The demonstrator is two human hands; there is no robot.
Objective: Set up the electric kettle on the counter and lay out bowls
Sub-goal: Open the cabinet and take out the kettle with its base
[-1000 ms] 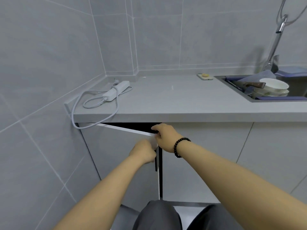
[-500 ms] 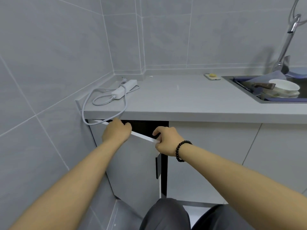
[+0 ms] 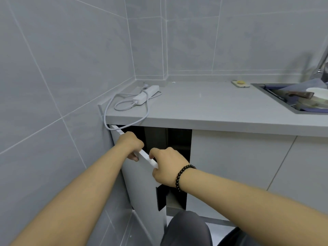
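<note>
I see the cabinet door [image 3: 142, 189] swung partway out with both my hands on its top edge, leaving 1 dark gap [image 3: 177, 144] into the cabinet to its right, while the counter [image 3: 204, 107] has open room between the power strip [image 3: 146, 95] and the sink [image 3: 276, 102].

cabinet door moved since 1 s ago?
Yes. The cabinet door has swung further open: the dark gap between its free edge and the fixed neighbouring door is wider. Left hand and right hand grip its top edge.
</note>
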